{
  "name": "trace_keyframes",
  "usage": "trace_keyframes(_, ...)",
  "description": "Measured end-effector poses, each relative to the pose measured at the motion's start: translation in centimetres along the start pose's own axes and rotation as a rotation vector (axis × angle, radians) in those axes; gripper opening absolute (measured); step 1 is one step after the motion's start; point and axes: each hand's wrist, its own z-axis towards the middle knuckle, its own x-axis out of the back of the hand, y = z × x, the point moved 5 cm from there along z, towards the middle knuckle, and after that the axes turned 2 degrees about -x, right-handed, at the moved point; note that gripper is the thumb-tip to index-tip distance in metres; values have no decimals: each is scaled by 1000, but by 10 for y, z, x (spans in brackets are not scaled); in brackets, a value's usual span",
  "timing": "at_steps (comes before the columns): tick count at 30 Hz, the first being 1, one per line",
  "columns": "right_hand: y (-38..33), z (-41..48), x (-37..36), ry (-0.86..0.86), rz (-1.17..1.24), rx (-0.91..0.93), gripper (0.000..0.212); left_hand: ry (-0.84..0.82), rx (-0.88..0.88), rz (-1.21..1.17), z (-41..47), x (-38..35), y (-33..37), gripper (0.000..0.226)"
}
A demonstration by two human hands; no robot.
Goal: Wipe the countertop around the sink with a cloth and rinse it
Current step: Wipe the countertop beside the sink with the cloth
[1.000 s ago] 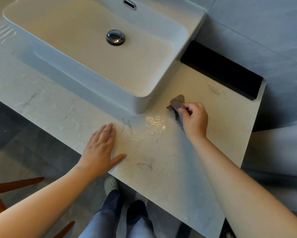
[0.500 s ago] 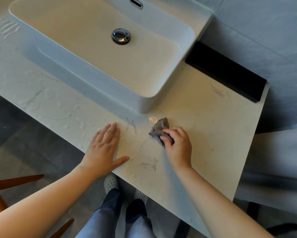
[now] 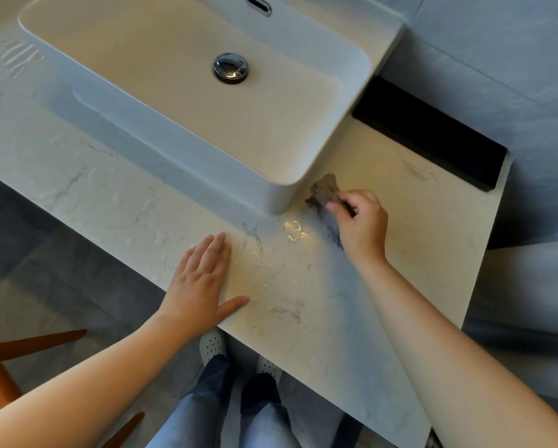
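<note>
We've got a pale marble-look countertop filling most of the view, grey tiled wall behind, grey floor below. A white rectangular sink sits on it, with a black block at the wall to its right. Our left hand lies flat near the front edge, fingers straight. Our right hand pinches the crumpled grey cloth against the countertop, just beside the sink's front right corner. Some water smears glint between the hands.
</note>
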Motion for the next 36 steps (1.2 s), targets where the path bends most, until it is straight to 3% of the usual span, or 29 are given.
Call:
trace_keyframes(7,23,18,-43,-9,-243,-43,28,-1,2,1,0,-1,0,100)
trace_keyframes(13,10,-17,-54,-28,-248,73,10,-1,1,2,0,-1,0,99)
trace_keyframes(18,7,-50,-57,-113,-250,194,25,-20,6,7,0,0,0,99)
trace_keyframes(25,-5,-96,-61,-288,-199,297,27,-31,0,-21,0,0,-1,101)
trace_keyframes(29,-10,-106,-43,-401,-55,221,25,-59,-25,-17,1,6,-4,107)
trace_keyframes(33,-16,-76,-9,-274,18,132,18,-77,-13,-20,2,11,-4,110)
trace_keyframes(36,-5,-37,-1,-220,-56,72,21,-75,4,4,1,10,-2,110)
